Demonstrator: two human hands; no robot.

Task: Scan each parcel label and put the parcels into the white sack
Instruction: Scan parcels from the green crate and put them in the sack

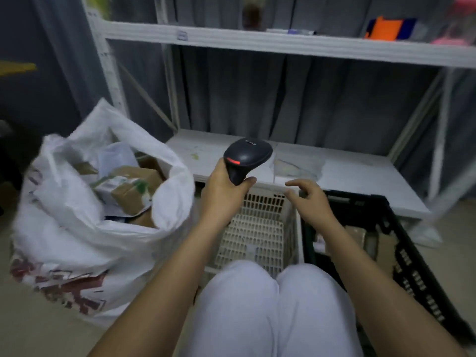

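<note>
Black handheld barcode scanner (246,157) gripped by left hand (223,185), right hand (310,199) loosely spread over one cream slotted plastic crate (257,235), one black plastic crate (401,253) lower right, one white plastic sack (77,235) at left holding several brown parcels (134,188)

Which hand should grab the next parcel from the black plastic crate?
Probably the right hand: it is free, beside the black plastic crate. The left hand grips the dark handheld scanner.
</note>
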